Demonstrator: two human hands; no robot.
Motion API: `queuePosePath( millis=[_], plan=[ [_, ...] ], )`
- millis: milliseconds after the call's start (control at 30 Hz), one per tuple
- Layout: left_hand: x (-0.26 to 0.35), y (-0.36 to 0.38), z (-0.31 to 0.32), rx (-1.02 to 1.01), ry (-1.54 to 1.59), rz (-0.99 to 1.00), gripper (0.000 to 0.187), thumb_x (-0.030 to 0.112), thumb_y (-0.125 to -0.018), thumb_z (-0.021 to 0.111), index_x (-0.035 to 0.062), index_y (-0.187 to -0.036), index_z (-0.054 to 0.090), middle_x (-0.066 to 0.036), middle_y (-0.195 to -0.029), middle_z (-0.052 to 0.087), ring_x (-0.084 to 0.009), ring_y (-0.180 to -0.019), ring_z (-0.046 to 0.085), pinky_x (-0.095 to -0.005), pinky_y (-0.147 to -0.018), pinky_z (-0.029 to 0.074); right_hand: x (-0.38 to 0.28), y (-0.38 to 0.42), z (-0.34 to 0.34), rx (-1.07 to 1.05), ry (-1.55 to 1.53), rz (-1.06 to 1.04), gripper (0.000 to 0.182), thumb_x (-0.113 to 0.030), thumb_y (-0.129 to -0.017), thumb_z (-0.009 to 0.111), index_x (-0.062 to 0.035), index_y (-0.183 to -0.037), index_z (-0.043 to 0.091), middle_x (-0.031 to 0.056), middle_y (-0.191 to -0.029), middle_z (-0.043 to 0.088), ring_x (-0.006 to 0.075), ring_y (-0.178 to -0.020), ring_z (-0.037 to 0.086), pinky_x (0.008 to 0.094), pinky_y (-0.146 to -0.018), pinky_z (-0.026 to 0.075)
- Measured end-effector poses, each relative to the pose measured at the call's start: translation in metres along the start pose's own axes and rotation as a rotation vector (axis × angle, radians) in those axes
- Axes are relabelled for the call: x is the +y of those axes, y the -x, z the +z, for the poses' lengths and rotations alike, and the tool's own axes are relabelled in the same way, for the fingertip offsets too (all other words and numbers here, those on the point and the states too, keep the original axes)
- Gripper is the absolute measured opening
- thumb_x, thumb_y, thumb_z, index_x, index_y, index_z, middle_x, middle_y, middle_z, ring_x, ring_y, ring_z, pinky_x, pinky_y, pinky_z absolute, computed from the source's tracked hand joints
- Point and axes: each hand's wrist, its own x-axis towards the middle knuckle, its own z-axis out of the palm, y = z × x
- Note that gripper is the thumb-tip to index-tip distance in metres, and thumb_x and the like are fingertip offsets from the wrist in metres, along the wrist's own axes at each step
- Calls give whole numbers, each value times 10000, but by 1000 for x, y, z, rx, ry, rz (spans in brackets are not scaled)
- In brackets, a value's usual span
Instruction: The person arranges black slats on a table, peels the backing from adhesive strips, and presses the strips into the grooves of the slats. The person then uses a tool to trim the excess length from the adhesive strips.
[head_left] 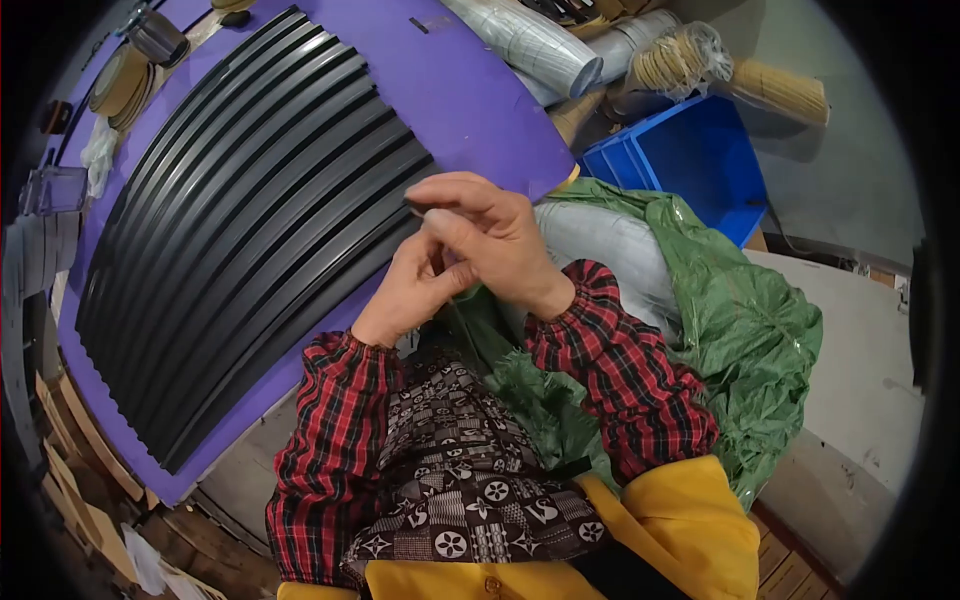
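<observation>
Both hands meet above the purple surface (480, 110): right hand (495, 240) pinches a thin strip (418, 211), left hand (415, 290) clenched beneath steadying it, beside black strips (250, 220).

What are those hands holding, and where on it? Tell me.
Both hands pinch a thin dark strip. The right hand grips it near its upper end; the left hand pinches it just below. The rest runs down behind the hands.
</observation>
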Motion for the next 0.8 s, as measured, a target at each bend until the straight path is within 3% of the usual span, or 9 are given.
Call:
queuePosePath(
  millis=[100, 167, 200, 300, 433, 533, 633, 700, 800],
  plan=[
    [8, 35, 13, 181, -359, 359, 146, 62, -820, 543, -39, -923, 564, -62, -843, 590, -81, -705, 519, -240, -574, 418, -22, 11, 20, -59, 587, -476, 216, -130, -726, 623, -36, -918, 597, 120, -987, 543, 229, -820, 561, 292, -686, 457],
    [45, 65, -9, -57, -719, -257, 169, 103, -826, 557, -63, -824, 589, -66, -725, 600, -87, -545, 514, -230, -484, 408, -49, 26, 15, 164, 907, -664, 209, -127, -732, 621, -30, -912, 577, 119, -954, 557, 229, -844, 555, 294, -679, 456],
    [61, 86, -15, -84, -675, -262, 189, 112, -830, 551, -66, -780, 589, -67, -681, 596, -94, -489, 493, -221, -452, 391, -52, 36, 7, 423, 858, -684, 167, -132, -786, 582, -25, -906, 539, 100, -897, 567, 191, -799, 558, 283, -651, 453],
    [126, 168, -28, 214, -511, -217, 191, 108, -842, 520, -51, -751, 574, -105, -642, 587, -81, -430, 454, -190, -413, 363, -20, 127, -10, 879, -53, -70, 111, -140, -864, 489, -31, -884, 499, 54, -822, 556, 126, -695, 532, 246, -602, 450],
    [202, 286, -99, 357, -308, 610, 188, 155, -858, 484, -31, -847, 513, -98, -585, 546, -89, -410, 408, -199, -394, 334, 137, 296, 74, 990, -850, 702, 115, -159, -816, 537, -57, -864, 510, 64, -753, 576, 182, -685, 565, 326, -622, 494],
    [217, 318, -89, 261, -330, 826, 189, 157, -858, 485, -30, -843, 515, -96, -586, 544, -89, -415, 407, -202, -398, 335, 243, 366, 184, 1165, -1255, 996, 491, -287, -860, 509, -57, -1245, 309, 214, -1187, 396, 341, -1047, 458, 450, -892, 410],
    [198, 298, -57, 166, -455, 785, 191, 158, -857, 487, -29, -838, 516, -93, -586, 541, -90, -419, 407, -205, -403, 337, 289, 372, 255, 1316, -1448, 854, 758, -466, -854, 443, -113, -1362, 6, 240, -1340, 143, 406, -1157, 331, 520, -940, 334],
    [167, 260, -25, 71, -585, 684, 192, 159, -857, 488, -29, -835, 516, -91, -587, 540, -90, -422, 407, -206, -405, 338, 304, 361, 279, 1412, -1511, 885, 739, -482, -857, 420, -114, -1363, 26, 201, -1356, 156, 416, -1146, 332, 553, -921, 333],
    [107, 200, 41, -137, -800, 569, 193, 161, -857, 489, -28, -830, 518, -88, -587, 537, -91, -427, 407, -209, -409, 339, 331, 343, 337, 1110, -779, 1248, 602, -443, -876, 373, -133, -1341, 150, 170, -1274, 338, 397, -1104, 390, 488, -887, 382]
  ],
)
